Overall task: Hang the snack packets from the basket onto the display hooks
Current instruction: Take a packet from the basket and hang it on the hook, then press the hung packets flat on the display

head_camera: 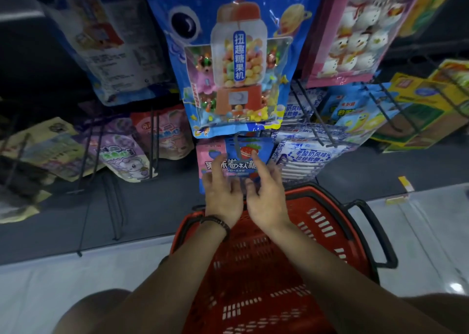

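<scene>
Above the basket (266, 270), left hand (222, 196) and right hand (266, 196) touch a blue packet (245, 156).

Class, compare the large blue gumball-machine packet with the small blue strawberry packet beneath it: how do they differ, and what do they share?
Size: the gumball-machine packet is far larger than the strawberry packet.
Picture: the gumball-machine packet shows an orange dispenser, the strawberry packet a strawberry.
Contact: the gumball-machine packet hangs untouched; the left hand and right hand touch the strawberry packet.
Both are blue.

Left hand (223, 194), right hand (266, 195) touch blue packet (245, 153), seemingly hooked.
</scene>
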Action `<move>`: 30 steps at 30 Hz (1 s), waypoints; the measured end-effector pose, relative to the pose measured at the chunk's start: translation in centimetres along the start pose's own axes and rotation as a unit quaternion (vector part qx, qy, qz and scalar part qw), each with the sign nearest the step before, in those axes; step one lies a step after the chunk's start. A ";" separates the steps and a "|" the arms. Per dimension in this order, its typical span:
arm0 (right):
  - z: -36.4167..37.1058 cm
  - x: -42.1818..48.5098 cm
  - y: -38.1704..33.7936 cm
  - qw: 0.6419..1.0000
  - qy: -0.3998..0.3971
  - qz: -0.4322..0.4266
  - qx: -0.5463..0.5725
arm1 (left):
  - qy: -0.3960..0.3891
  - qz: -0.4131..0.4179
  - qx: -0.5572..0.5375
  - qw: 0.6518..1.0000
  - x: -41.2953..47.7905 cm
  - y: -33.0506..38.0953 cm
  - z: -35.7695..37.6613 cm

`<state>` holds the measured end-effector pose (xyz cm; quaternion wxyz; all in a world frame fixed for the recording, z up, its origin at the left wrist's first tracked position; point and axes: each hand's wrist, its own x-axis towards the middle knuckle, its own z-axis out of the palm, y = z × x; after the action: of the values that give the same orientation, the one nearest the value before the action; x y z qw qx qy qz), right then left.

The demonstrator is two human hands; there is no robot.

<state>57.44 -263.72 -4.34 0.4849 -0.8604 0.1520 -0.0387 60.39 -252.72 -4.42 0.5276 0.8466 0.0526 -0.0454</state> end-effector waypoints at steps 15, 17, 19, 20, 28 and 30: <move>0.3 7.8 -0.4 0.994 -0.087 0.003 -0.065 | -0.063 -0.011 0.060 0.996 4.6 -0.1 -0.1; 0.4 7.9 -0.1 0.994 -0.092 0.000 -0.061 | -0.063 -0.012 0.066 0.996 4.7 -0.2 -0.1; 0.2 7.9 0.2 0.993 -0.101 -0.007 -0.063 | -0.057 -0.010 0.069 0.996 4.8 -0.2 -0.1; -0.1 7.8 0.2 0.992 -0.108 -0.010 -0.068 | -0.054 -0.009 0.072 0.996 4.8 -0.2 -0.1; -5.5 5.3 0.6 0.980 -0.165 -0.026 -0.109 | -0.074 0.025 0.139 0.987 2.7 -1.1 0.2; -8.2 4.8 1.3 0.973 -0.192 -0.017 -0.125 | -0.093 0.047 0.166 0.981 1.3 -0.8 0.8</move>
<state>59.92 -272.56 -1.53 0.3931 -0.9080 0.0451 0.1377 61.53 -253.05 -5.62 0.3837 0.9162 -0.0448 -0.1069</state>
